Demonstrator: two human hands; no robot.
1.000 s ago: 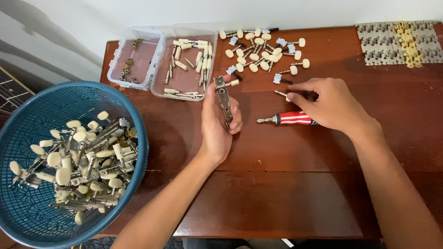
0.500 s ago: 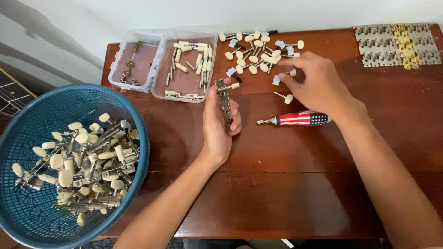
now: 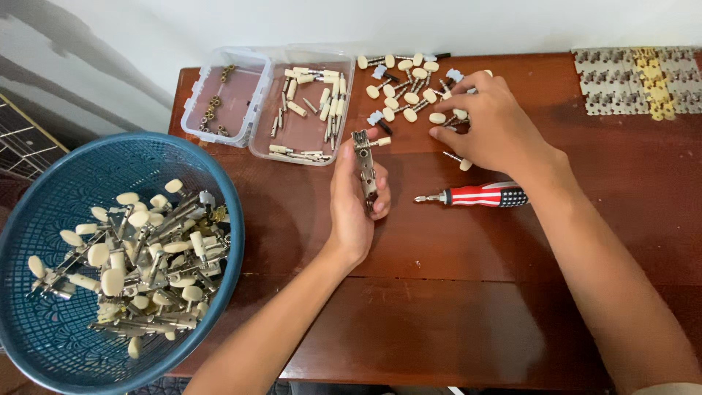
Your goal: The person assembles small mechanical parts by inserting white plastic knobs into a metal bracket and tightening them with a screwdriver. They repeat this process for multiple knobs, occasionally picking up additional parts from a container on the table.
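Observation:
My left hand (image 3: 356, 199) grips a narrow metal tuner plate (image 3: 365, 167) with one cream-knobbed peg on it, held upright over the brown wooden table (image 3: 439, 292). My right hand (image 3: 491, 126) reaches over the scattered pile of cream-knobbed pegs (image 3: 409, 84) at the table's far side, fingers curled down among them; whether it holds one is hidden. One loose peg (image 3: 459, 161) lies just below that hand. A short screwdriver (image 3: 475, 196) with a red, white and blue handle rests on the table between my arms.
A blue plastic basket (image 3: 44, 168) full of tuner plates with cream knobs sits at the left. Two clear plastic trays hold small nuts (image 3: 219, 95) and peg shafts (image 3: 314, 110). Several grey and gold metal plates (image 3: 636, 80) lie at the far right corner.
My right hand has moved up and left from beside the screwdriver to the peg pile. My left hand has kept the plate nearly still.

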